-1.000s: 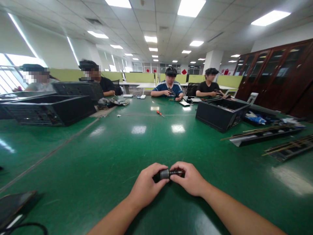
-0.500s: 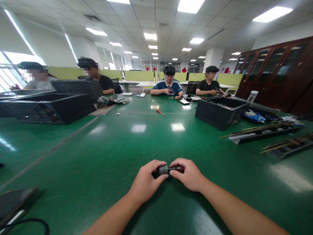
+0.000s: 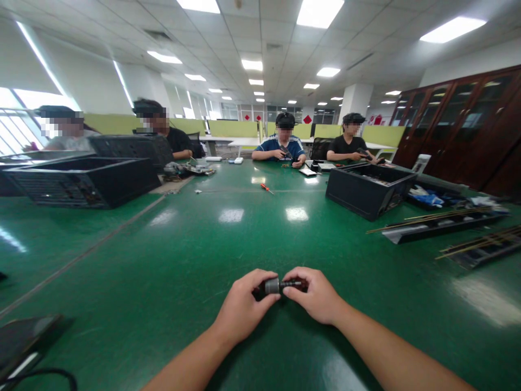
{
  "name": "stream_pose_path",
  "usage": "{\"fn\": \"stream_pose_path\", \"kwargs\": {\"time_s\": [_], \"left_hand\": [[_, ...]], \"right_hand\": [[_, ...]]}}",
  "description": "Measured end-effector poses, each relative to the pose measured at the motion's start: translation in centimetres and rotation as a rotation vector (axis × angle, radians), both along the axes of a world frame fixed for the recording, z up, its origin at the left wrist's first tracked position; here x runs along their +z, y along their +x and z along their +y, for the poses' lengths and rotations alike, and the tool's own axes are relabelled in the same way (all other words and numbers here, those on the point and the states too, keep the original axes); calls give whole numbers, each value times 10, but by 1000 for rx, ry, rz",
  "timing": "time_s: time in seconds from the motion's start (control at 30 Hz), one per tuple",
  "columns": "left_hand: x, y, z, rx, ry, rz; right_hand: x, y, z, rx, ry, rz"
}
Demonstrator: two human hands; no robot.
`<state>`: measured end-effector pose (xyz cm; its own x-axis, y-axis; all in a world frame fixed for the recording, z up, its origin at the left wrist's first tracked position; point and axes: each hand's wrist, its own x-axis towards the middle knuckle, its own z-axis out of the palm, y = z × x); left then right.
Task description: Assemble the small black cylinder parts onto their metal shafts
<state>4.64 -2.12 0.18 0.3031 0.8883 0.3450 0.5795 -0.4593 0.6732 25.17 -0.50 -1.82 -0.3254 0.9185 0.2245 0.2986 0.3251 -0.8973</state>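
Observation:
Between my hands, low over the green table, is a dark metal part: a grey cylinder (image 3: 272, 285) with a thin stepped shaft (image 3: 290, 283) on its right. My left hand (image 3: 248, 304) curls around the cylinder, thumb below and fingers above. My right hand (image 3: 315, 293) grips at the shaft, with thumb and forefinger near its left end. Something reddish-brown shows inside the right palm, mostly hidden. I cannot tell whether cylinder and shaft are one piece. The fingertips of both hands nearly meet.
An orange screwdriver (image 3: 267, 188) lies farther up the table (image 3: 183, 260). Black computer cases (image 3: 368, 190) stand at right and left. Metal channels with thin rods (image 3: 439, 225) lie at right, a dark flat device (image 3: 28, 339) at lower left. Several people sit opposite; one person (image 3: 280, 146) handles a dark tool.
The whole view has shifted slightly downward. Both hands keep their grip on the part, with the right fingers slightly more raised around the shaft.

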Motion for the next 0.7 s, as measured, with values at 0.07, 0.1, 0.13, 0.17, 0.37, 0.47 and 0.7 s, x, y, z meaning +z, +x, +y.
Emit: {"fn": "stream_pose_path", "kwargs": {"time_s": [0.07, 0.1, 0.13, 0.17, 0.37, 0.47, 0.7], "left_hand": [[0, 0, 0, 4, -5, -5], [0, 0, 0, 7, -6, -8], [-1, 0, -1, 11, -7, -10], [-1, 0, -1, 14, -9, -11], [0, 0, 0, 18, -17, 1], [0, 0, 0, 10, -17, 4], [0, -1, 0, 8, -10, 0]], "right_hand": [[-1, 0, 0, -3, -6, 6], [-1, 0, 0, -4, -12, 10], [-1, 1, 0, -4, -18, 15], [-1, 1, 0, -3, -23, 21], [-2, 1, 0, 9, -46, 53], [0, 0, 0, 12, -49, 60], [1, 0, -2, 23, -64, 85]]}}
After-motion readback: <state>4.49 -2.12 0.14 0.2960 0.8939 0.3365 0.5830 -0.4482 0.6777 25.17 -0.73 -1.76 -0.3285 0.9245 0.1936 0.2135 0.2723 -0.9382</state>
